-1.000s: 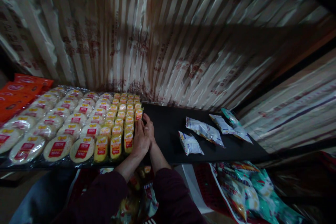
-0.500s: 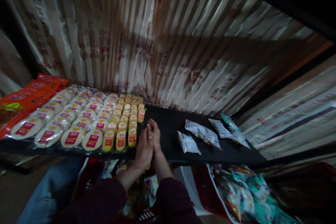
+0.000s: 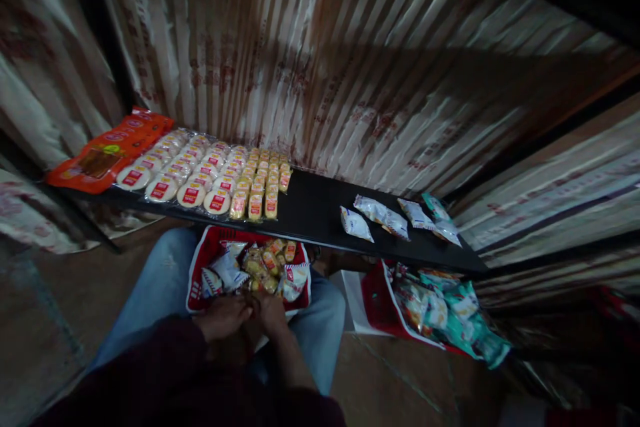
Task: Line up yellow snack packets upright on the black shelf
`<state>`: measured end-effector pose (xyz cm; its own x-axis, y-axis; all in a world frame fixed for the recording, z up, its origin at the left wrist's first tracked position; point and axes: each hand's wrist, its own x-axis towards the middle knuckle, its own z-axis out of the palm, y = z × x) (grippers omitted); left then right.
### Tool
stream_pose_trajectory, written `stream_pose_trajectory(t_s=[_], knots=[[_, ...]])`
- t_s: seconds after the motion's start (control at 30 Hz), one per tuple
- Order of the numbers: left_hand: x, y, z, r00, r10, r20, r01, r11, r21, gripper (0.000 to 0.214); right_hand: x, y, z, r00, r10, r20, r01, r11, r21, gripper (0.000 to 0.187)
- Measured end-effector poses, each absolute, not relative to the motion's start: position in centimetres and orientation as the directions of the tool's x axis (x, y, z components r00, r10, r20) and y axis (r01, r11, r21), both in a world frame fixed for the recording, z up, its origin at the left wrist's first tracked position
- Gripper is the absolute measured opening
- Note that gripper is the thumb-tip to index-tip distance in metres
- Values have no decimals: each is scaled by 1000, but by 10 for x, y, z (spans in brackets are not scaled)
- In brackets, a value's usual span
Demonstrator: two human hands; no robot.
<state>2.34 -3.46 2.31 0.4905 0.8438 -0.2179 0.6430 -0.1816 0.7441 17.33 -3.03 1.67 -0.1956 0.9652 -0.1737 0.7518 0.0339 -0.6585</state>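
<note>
Low in the view, my left hand (image 3: 224,315) and my right hand (image 3: 271,313) are close together at the near rim of a red basket (image 3: 198,265) on my lap. Their fingers are dim and partly hidden, so I cannot tell whether they hold anything. In the basket lie several small yellow-wrapped cakes (image 3: 270,260) and white snack packets (image 3: 229,271). On the black shelf (image 3: 310,213) beyond, yellow-wrapped cakes (image 3: 255,203) stand in tight rows beside rows of round white packaged crackers (image 3: 191,194).
Orange snack bags (image 3: 107,153) lie at the shelf's left end. Several white packets (image 3: 383,215) and a teal packet (image 3: 436,205) lie on its right part. A second red basket (image 3: 376,300) with teal packets stands at the lower right. Pleated sheeting (image 3: 300,80) hangs behind.
Both hands have moved from the shelf, beside the cake rows, down and back to the basket on my lap. My view has shifted, showing more of the basket and floor.
</note>
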Motion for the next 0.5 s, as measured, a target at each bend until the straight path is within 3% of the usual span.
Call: stream_pose_trajectory(t_s=[0.1,0.17,0.37,0.5], knots=[[15,-31,18,369,861,-349,743,-47,668,26,171,-29,14,-184,949,-255,854,26,-520,30],[13,-30,16,287,880,-378,754,36,656,25,171,-27,15,-134,964,-230,861,-1,-508,30],[6,-19,12,16,921,-388,685,273,676,26,171,-29,13,-97,975,-198,829,-31,-558,27],[4,3,6,-216,894,-392,642,432,633,34,172,-20,9,-59,984,-170,715,-77,-695,27]])
